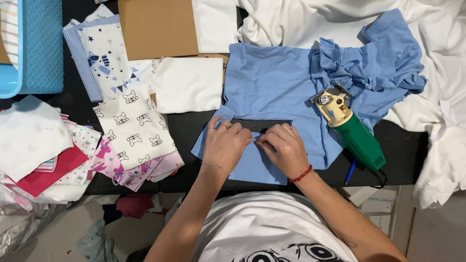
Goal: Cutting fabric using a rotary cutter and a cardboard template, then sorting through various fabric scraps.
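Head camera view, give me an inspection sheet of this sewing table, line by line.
Surface: black table, mostly covered.
Job's things: light blue fabric with a rectangular cut-out; green rotary cutter lying on it.
Clutter: printed fabric stacks, white cloth heap, cardboard sheet, blue basket.
Grippers: left hand and right hand press flat on the blue fabric.
Cables: black cord at the cutter's end.
Surroundings: scraps on the floor.
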